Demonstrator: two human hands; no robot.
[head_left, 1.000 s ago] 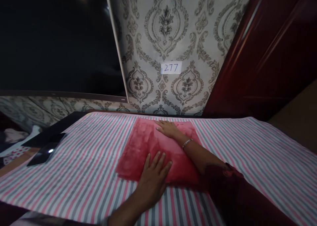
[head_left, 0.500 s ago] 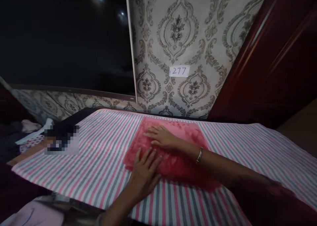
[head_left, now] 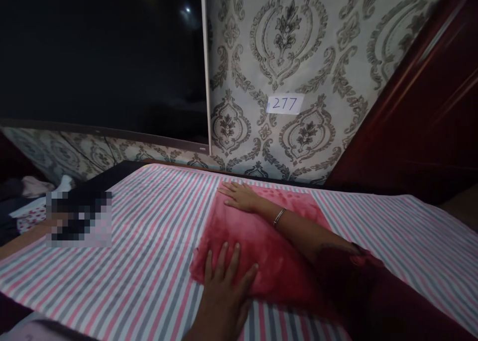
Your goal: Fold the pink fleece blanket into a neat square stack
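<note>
A folded red-pink plush cloth (head_left: pixel 276 246) lies flat on a striped cover (head_left: pixel 149 231). My left hand (head_left: pixel 227 286) rests on its near left part, fingers spread and pointing away from me. Up at the far left corner of the cloth, my right hand (head_left: pixel 241 196) lies flat with its fingers stretched out. A bracelet circles my right wrist. That forearm and its dark red sleeve cross over the cloth and hide part of its right side. Neither hand grips anything.
A large dark screen (head_left: pixel 104 57) stands behind on the left. Patterned wallpaper carries a paper label (head_left: pixel 285 103) reading 277. At right leans a dark red glossy panel (head_left: pixel 418 107). Clothes (head_left: pixel 37 201) and a pixelated patch (head_left: pixel 80 219) are at far left.
My right hand has slid away from me to the far left corner of the cloth. My left hand sits lower in view, still on the near part. The camera has moved closer.
</note>
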